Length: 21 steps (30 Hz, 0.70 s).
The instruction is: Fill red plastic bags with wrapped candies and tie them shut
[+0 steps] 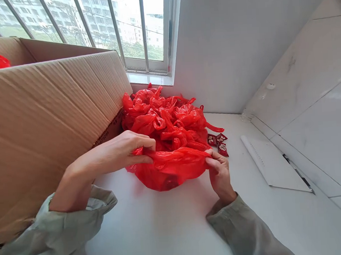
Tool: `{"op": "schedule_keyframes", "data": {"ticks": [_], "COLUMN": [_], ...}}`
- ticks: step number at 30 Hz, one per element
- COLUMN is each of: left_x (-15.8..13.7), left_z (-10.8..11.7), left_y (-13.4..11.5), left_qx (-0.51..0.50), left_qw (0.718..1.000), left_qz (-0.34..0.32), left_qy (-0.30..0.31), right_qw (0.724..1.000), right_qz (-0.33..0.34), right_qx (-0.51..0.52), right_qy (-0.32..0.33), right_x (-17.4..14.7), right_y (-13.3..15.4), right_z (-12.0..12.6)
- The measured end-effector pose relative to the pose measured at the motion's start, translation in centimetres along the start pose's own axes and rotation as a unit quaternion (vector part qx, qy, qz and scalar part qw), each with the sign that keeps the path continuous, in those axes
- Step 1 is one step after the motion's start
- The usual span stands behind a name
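A red plastic bag (173, 167) is stretched between my two hands above the white tabletop. My left hand (128, 147) pinches its left edge between thumb and fingers. At the right end, my right hand (219, 168) grips the bag's edge, thumb on top. A small dark shape shows faintly through the lower part of the bag; I cannot make out what it is. Right behind the bag lies a heap of knotted red plastic bags (170, 118), partly hidden by it and by my left hand.
A large open cardboard box (56, 100) stands on the left, with red plastic inside. Several small dark-red packets (223, 149) lie right of the heap. Farther right are a white notepad (272, 163) and a pen (299, 173) beside the tiled wall. Behind is a barred window (130, 33).
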<state>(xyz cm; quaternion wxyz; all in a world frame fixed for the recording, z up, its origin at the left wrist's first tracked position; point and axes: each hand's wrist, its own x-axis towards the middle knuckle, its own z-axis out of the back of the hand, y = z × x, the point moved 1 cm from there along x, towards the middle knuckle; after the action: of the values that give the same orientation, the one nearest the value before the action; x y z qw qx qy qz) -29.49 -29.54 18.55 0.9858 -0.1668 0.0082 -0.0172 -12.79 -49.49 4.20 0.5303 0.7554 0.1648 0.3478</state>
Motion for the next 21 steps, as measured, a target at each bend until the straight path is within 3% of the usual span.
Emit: {"op": "schedule_keyframes", "data": {"ticks": [2, 5, 9, 12, 14, 18, 21], "left_x": [-0.7, -1.3, -1.0, -0.2, 0.0, -0.8, -1.8], "left_z": [0.7, 0.3, -2.2, -3.8, -4.3, -5.1, -6.5], "left_y": [-1.0, -2.9, -4.7, -5.6, -6.1, -7.2, -8.1], "left_qx": [-0.033, -0.054, -0.032, 0.016, 0.027, 0.006, 0.019], "left_qw": [0.999, 0.998, 0.995, 0.993, 0.993, 0.988, 0.991], "left_qz": [-0.013, -0.038, 0.014, 0.039, 0.032, 0.047, 0.012], "left_qy": [0.002, 0.024, 0.094, 0.107, 0.109, 0.146, 0.136], "right_qw": [0.998, 0.977, 0.918, 0.884, 0.870, 0.847, 0.818], "right_qz": [-0.013, -0.023, -0.103, -0.153, -0.153, -0.076, -0.018], "right_qx": [0.036, 0.092, -0.047, -0.166, -0.221, -0.261, -0.318], "right_qy": [0.050, 0.189, 0.380, 0.410, 0.414, 0.456, 0.479], "right_x": [0.5, 0.9, 0.9, 0.4, -0.2, -2.1, -2.9], "right_y": [0.7, 2.3, 4.6, 5.7, 6.0, 6.4, 7.2], "right_z": [0.8, 2.2, 3.5, 2.9, 1.9, 0.3, -0.2]}}
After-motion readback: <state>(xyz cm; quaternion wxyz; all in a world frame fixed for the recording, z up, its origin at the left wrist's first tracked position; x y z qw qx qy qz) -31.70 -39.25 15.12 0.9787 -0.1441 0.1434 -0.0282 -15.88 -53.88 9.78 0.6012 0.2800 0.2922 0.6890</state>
